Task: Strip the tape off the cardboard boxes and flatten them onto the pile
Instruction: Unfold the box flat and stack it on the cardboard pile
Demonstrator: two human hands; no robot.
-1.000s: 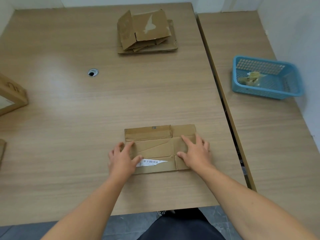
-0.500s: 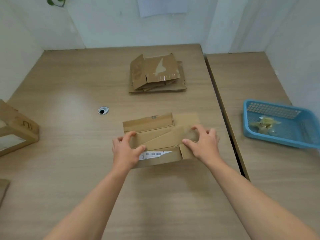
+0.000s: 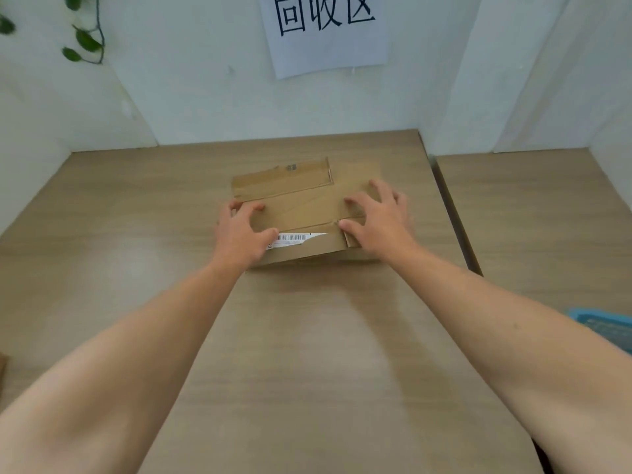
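Step in hand, by judgement: set-down stage. Flattened box (image 3: pixel 301 210) is at far centre of table (image 3: pixel 307 354), directly below wall sign (image 3: pixel 325 29); near edge appears slightly raised, w/ shadow beneath. Pile not separately visible, poss. hidden under the box. Left hand (image 3: pixel 239 234) grips the left end, fingers curled onto top face, thumb beside the white label (image 3: pixel 290 238). Right hand (image 3: pixel 379 224) holds the right end, fingers spread and bent over top, thumb on a folded flap. Hands well apart, one per end; undersides not seen. Next move calls for lowering square, pressing flaps down, then letting go. Tape status: cannot confirm.
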